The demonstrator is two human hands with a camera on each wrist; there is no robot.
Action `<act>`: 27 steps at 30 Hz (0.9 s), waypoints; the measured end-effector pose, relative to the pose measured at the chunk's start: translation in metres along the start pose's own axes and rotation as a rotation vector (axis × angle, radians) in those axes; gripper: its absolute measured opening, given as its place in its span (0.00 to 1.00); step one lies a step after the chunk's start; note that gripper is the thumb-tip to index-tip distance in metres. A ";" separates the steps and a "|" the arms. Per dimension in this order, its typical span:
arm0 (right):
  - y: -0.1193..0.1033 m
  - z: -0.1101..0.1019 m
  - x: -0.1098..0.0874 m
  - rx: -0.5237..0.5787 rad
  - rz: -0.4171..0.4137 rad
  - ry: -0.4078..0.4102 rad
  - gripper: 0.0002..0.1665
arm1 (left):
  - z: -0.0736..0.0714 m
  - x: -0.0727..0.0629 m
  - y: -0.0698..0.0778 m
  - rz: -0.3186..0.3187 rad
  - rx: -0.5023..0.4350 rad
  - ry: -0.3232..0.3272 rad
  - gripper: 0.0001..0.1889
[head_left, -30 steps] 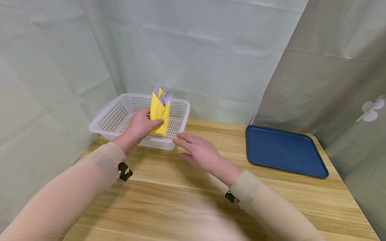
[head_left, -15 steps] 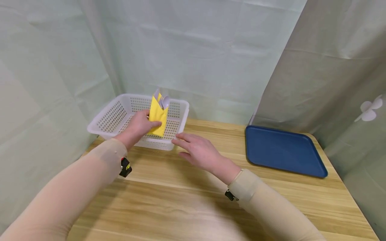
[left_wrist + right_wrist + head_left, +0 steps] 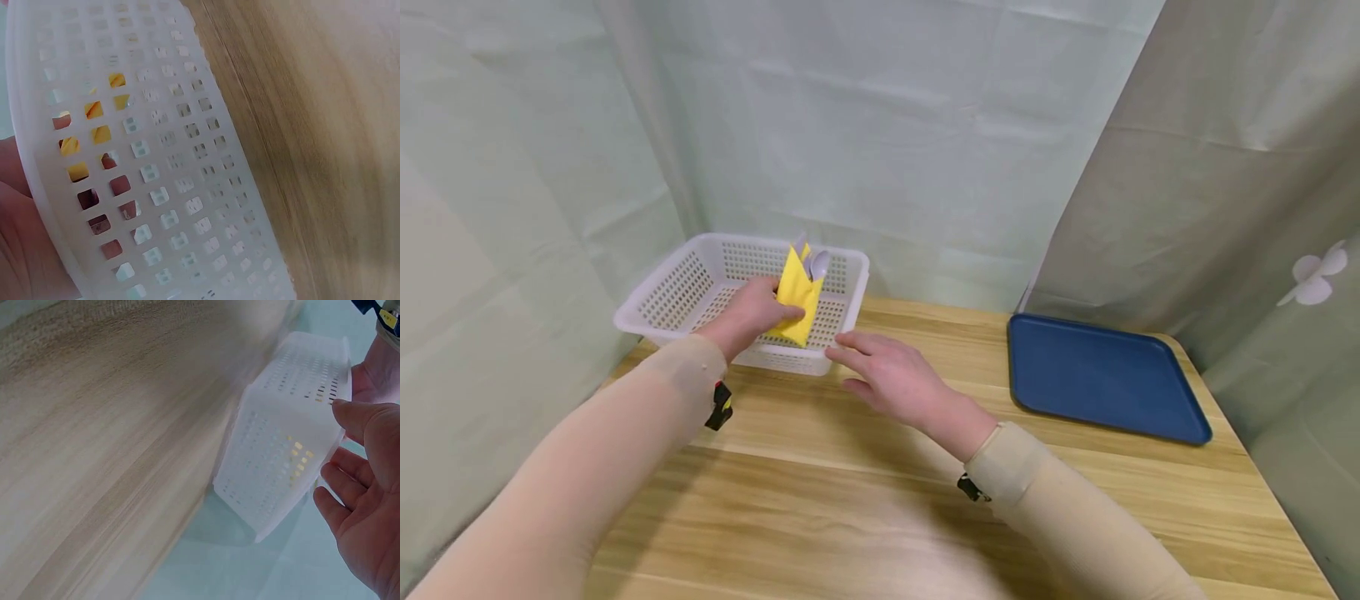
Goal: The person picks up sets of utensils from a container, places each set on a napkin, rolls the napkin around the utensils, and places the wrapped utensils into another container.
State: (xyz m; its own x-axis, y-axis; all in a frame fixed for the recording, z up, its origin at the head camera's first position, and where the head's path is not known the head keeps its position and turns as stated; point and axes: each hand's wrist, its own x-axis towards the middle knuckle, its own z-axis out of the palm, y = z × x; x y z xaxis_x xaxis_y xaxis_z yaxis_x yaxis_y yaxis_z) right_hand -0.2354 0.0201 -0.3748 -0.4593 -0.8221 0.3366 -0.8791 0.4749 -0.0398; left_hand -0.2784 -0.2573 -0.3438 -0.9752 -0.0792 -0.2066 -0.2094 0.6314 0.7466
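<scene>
In the head view my left hand (image 3: 748, 315) grips a yellow napkin pouch (image 3: 801, 302) between thumb and fingers, inside a white plastic basket (image 3: 790, 360). From the pouch's top stick out a spoon (image 3: 820, 265) and other pale cutlery, tilted upward. My right hand (image 3: 895, 377) has its fingers extended at the basket's near right corner; the fingertips appear to touch the rim. Through the slots in the left wrist view, bits of yellow and of the left fingers show behind the basket wall (image 3: 150, 187). The fingers behind the pouch are hidden.
A blue tray (image 3: 1105, 375) lies on the wooden table (image 3: 850, 508) at the right. Pale curtains (image 3: 880, 125) hang close behind the basket and along both sides. The basket stands in the far left corner of the table.
My left hand has lowered the yellow pouch with its cutlery deeper into the basket, tilting it slightly to the right. The right hand has stayed at the basket's corner.
</scene>
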 end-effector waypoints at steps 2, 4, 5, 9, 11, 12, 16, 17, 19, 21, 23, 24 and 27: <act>-0.001 -0.001 0.000 -0.005 -0.002 0.002 0.33 | 0.000 0.000 0.001 -0.011 0.007 -0.010 0.25; -0.002 -0.001 0.000 -0.011 -0.003 0.004 0.32 | 0.001 0.000 0.001 -0.016 0.018 -0.023 0.26; -0.002 -0.001 0.000 -0.014 -0.003 0.006 0.32 | 0.001 0.000 0.001 -0.022 0.025 -0.029 0.26; -0.004 -0.002 0.000 -0.020 -0.006 0.010 0.31 | 0.002 0.003 -0.001 -0.033 0.055 -0.051 0.26; -0.005 -0.003 0.000 -0.024 -0.006 0.009 0.31 | 0.002 0.005 -0.002 -0.034 0.070 -0.060 0.26; -0.005 -0.003 0.000 -0.025 -0.008 0.011 0.31 | 0.002 0.005 -0.002 -0.029 0.078 -0.064 0.26; -0.005 -0.004 0.001 -0.024 -0.005 0.010 0.30 | 0.002 0.007 -0.002 -0.021 0.110 -0.075 0.25; -0.005 -0.004 0.001 -0.023 -0.005 0.010 0.30 | 0.002 0.008 -0.002 -0.022 0.119 -0.076 0.25; -0.005 -0.005 0.001 -0.022 -0.001 0.004 0.30 | 0.003 0.009 -0.001 -0.027 0.139 -0.081 0.25; -0.005 -0.006 0.000 -0.024 0.001 0.000 0.30 | 0.003 0.011 0.001 -0.034 0.156 -0.088 0.25; -0.005 -0.006 0.000 -0.028 0.002 -0.001 0.30 | 0.004 0.013 0.001 -0.048 0.165 -0.091 0.26; -0.005 -0.006 0.000 -0.029 0.002 0.000 0.30 | 0.005 0.014 0.001 -0.056 0.166 -0.094 0.26; -0.006 -0.006 0.000 -0.030 0.002 0.004 0.30 | 0.007 0.018 0.000 -0.083 0.171 -0.105 0.27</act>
State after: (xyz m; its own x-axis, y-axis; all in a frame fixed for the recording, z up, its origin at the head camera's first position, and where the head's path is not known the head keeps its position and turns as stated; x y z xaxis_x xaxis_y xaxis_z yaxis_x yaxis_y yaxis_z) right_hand -0.2294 0.0196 -0.3690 -0.4607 -0.8196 0.3406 -0.8738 0.4861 -0.0120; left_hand -0.2955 -0.2534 -0.3514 -0.9406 -0.0607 -0.3342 -0.2645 0.7483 0.6083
